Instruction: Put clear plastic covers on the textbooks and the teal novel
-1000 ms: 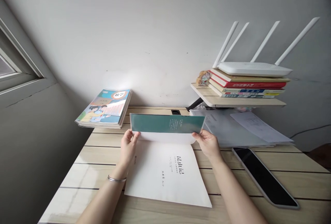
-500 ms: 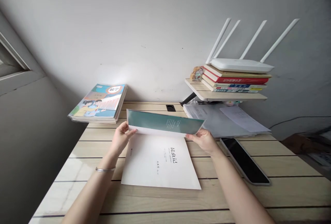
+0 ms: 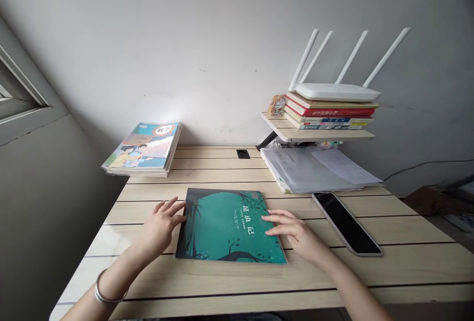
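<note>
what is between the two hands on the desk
The head view shows a closed teal book flat on the desk between the left hand and the right hand; right fingers rest on its cover, left fingertips at its edge.

Teal book: blue-green cover, black tree silhouettes, pale lettering. Desk: pale wood grain, thin dark stripes. Phone at its 3 o'clock: black screen, light rim. Textbook at 10 o'clock: blue-and-orange cartoon cover. Router at 1 o'clock: white, over a red-spined volume.

Home study corner: wooden desk, schoolbook stack, router atop shelf books.
</note>
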The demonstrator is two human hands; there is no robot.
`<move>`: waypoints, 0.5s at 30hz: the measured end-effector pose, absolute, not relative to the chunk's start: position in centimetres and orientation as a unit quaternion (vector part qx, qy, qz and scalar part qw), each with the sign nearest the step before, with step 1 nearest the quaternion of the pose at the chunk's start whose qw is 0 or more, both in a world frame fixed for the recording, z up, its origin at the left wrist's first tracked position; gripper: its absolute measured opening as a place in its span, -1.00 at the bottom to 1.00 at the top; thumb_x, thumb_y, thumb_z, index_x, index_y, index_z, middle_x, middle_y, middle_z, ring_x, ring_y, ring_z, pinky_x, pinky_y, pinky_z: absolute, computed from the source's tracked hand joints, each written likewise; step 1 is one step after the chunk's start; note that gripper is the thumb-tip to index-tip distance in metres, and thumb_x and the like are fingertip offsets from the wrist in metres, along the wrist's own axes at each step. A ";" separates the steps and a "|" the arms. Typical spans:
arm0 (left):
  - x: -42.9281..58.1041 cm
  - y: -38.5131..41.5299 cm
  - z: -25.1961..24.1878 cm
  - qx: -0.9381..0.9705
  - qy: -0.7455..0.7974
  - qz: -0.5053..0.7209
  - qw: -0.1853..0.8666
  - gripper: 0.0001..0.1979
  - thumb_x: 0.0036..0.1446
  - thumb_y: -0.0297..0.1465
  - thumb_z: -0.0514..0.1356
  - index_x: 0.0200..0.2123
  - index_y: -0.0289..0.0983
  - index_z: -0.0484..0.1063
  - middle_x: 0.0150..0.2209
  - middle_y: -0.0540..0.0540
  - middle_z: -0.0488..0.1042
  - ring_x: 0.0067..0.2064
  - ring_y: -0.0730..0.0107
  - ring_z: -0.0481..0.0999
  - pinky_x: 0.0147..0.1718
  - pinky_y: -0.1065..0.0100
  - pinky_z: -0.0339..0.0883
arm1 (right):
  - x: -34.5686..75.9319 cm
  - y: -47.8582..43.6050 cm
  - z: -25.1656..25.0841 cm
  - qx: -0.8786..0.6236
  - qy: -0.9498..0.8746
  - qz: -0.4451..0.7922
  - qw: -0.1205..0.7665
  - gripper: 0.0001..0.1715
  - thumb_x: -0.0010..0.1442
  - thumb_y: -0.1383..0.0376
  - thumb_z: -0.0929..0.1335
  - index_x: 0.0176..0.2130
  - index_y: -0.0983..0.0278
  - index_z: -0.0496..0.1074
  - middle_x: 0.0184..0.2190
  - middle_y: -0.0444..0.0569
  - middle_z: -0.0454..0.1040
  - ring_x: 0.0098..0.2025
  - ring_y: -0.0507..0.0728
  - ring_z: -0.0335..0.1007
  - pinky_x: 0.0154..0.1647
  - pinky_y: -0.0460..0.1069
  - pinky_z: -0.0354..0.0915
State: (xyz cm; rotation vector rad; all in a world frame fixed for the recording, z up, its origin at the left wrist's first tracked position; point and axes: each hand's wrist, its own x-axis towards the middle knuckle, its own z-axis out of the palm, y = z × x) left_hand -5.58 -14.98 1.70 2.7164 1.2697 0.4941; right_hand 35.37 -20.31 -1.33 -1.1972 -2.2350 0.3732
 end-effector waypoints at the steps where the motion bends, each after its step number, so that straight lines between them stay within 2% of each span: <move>1: -4.6 -15.3 1.9 0.893 0.418 0.166 0.034 -0.44 -0.04 -0.71 -0.05 -0.13 -0.12 0.54 0.14 -0.09 0.38 0.24 0.06 0.22 0.12 -0.04 0.17 | 35.1 -20.4 -0.9 -0.455 -0.828 0.131 0.299 -0.37 0.09 0.58 0.14 -0.24 0.01 0.59 -0.09 -0.12 0.54 0.04 0.19 0.36 0.01 0.23 0.35; 3: -2.0 -16.2 2.1 0.901 0.397 0.173 0.021 -0.50 0.04 -0.66 -0.03 -0.05 -0.17 0.49 0.15 -0.15 0.37 0.24 0.09 0.23 0.12 0.00 0.19 | 33.4 -20.5 0.2 -0.476 -0.806 0.114 0.332 -0.42 0.12 0.55 0.16 -0.20 0.03 0.58 -0.10 -0.10 0.55 0.03 0.19 0.38 0.03 0.23 0.34; 5: 1.0 -17.4 1.8 0.920 0.360 0.154 0.026 -0.52 0.15 -0.55 -0.01 0.12 -0.16 0.34 0.21 -0.14 0.29 0.25 0.15 0.21 0.14 0.04 0.17 | 30.6 -20.9 1.1 -0.493 -0.790 0.103 0.350 -0.48 0.18 0.49 0.18 -0.06 0.05 0.51 -0.03 -0.08 0.51 0.08 0.19 0.34 0.08 0.21 0.31; 7: 3.5 -18.7 1.0 0.931 0.338 0.132 0.025 -0.52 0.22 -0.41 0.00 0.22 -0.18 0.20 0.25 -0.16 0.22 0.27 0.14 0.17 0.16 0.04 0.15 | 27.1 -21.7 1.3 -0.502 -0.795 0.095 0.328 -0.51 0.25 0.38 0.22 0.12 0.09 0.37 0.09 -0.05 0.41 0.16 0.21 0.27 0.14 0.20 0.27; 9: 4.9 -19.6 0.1 0.940 0.319 0.117 0.014 -0.45 0.24 -0.30 0.01 0.28 -0.23 0.09 0.26 -0.21 0.18 0.29 0.09 0.13 0.18 0.01 0.09 | 24.1 -22.7 0.8 -0.484 -0.829 0.084 0.268 -0.38 0.26 0.27 0.24 0.28 0.14 0.11 0.24 -0.01 0.22 0.25 0.26 0.13 0.21 0.23 0.18; 11: 5.1 -20.0 -0.8 0.944 0.308 0.118 -0.013 -0.39 0.24 -0.23 0.00 0.31 -0.26 0.00 0.28 -0.23 0.14 0.31 0.07 0.08 0.21 0.01 0.01 | 22.4 -23.5 -0.1 -0.471 -0.853 0.061 0.218 -0.22 0.27 0.17 0.25 0.35 0.20 -0.14 0.31 0.04 0.04 0.30 0.29 0.02 0.24 0.27 0.09; 13: 4.4 -20.0 -1.3 0.939 0.315 0.130 -0.051 -0.37 0.26 -0.19 -0.02 0.33 -0.24 -0.06 0.30 -0.21 0.09 0.31 0.10 0.07 0.23 0.05 -0.04 | 22.2 -24.0 -1.1 -0.474 -0.861 0.028 0.183 -0.13 0.27 0.10 0.24 0.36 0.23 -0.28 0.33 0.08 -0.06 0.32 0.32 -0.05 0.26 0.30 0.04; 15: 3.1 -19.7 -1.6 0.927 0.336 0.144 -0.090 -0.36 0.27 -0.14 -0.05 0.34 -0.23 -0.10 0.31 -0.19 0.06 0.31 0.16 0.09 0.24 0.12 -0.06 | 23.1 -24.3 -1.7 -0.489 -0.858 -0.005 0.157 -0.11 0.27 0.05 0.22 0.36 0.25 -0.32 0.34 0.11 -0.10 0.34 0.33 -0.09 0.25 0.30 0.03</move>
